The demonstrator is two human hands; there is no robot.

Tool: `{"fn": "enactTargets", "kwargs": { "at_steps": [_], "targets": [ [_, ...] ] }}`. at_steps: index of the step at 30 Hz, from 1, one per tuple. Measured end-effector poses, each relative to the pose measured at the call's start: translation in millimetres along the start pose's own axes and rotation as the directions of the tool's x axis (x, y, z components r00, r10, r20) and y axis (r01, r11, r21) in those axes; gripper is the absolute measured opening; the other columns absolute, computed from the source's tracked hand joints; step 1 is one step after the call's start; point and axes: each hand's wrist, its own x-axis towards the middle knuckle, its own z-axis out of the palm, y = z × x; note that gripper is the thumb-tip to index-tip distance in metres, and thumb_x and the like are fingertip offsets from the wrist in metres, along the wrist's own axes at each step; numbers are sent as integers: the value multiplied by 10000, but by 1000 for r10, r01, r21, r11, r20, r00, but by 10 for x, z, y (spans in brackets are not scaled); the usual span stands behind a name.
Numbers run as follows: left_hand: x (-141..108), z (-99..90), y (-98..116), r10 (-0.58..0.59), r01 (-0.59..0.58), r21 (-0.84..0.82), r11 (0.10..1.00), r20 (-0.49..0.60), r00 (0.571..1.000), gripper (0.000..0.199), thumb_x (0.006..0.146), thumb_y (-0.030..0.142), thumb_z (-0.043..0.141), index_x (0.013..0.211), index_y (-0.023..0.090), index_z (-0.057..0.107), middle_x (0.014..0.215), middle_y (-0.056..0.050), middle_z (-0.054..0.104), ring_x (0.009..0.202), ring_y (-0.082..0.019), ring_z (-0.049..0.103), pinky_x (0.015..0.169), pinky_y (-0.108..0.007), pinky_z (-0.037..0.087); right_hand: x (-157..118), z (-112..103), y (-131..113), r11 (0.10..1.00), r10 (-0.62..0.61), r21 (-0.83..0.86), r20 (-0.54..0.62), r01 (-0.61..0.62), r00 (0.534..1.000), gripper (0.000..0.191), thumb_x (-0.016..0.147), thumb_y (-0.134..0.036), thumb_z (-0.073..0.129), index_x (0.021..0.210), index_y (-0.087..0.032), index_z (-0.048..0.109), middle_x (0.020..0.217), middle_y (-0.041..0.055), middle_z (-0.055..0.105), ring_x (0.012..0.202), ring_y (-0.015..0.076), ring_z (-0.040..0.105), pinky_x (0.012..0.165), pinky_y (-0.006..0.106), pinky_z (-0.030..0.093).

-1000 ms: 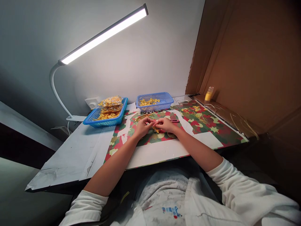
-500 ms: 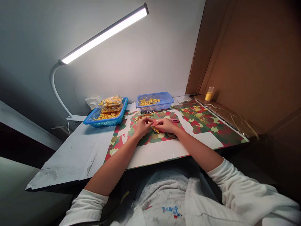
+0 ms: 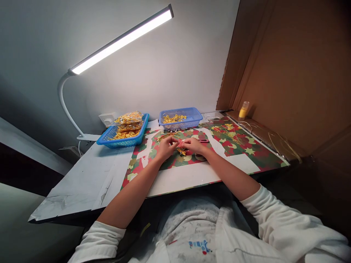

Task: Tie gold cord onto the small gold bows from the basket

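My left hand and my right hand are close together over the patterned sheet, with the fingertips of each pinched together. A shiny gold ribbon bow shows just below and between the fingertips, close to the right hand. Whatever fine piece is in the pinches is too small to make out. Behind the left hand lies a bunch of gold twist strands. A dark pink-handled tool rests beyond the right hand, partly covered by it.
At the back left, a blue basket holds bagged gold bows. Another blue basket contains loose gold bows, with small silvery pieces before it. Loose gold strands lie right. A lit lamp arches overhead; a yellow-filled bottle stands by the cardboard wall.
The fingertips have shifted very slightly, and a little more of the gold bow shows beneath them. Both hands otherwise keep their place.
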Motion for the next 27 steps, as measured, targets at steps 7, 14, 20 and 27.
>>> {"fn": "enactTargets", "kwargs": {
  "at_steps": [7, 14, 20, 27],
  "targets": [
    [-8, 0, 13, 12, -13, -21, 1000, -29, 999, 51, 721, 235, 624, 708, 186, 633, 708, -9, 662, 627, -139, 557, 581, -269, 408, -4, -10, 35, 999, -50, 8, 33, 50, 998, 251, 685, -395, 631, 650, -148, 661, 643, 21, 633, 648, 147, 563, 594, 250, 401],
    [-13, 5, 19, 26, -26, -29, 999, -12, 1000, 59, 727, 248, 629, 726, 190, 634, 738, -18, 680, 647, -145, 582, 583, -270, 423, -15, -12, 20, 996, -85, 2, 52, 85, 995, 219, 695, -363, 608, 649, -154, 652, 619, 9, 615, 622, 137, 544, 591, 249, 391],
    [-8, 13, -5, 46, -47, -54, 997, -15, 999, 87, 727, 271, 637, 764, 196, 612, 774, -22, 679, 694, -152, 601, 604, -272, 446, -8, -12, 27, 997, -81, 26, 85, 79, 993, 173, 676, -313, 585, 611, -155, 613, 603, -1, 590, 603, 125, 515, 582, 242, 378],
    [2, 20, -32, 53, -54, -40, 998, -26, 998, 91, 725, 270, 639, 759, 196, 597, 774, -20, 666, 709, -151, 598, 620, -273, 457, -15, 3, 5, 998, -64, 20, 88, 63, 994, 154, 640, -276, 570, 545, -156, 554, 562, -19, 540, 562, 102, 459, 541, 226, 332]
  ]
}}
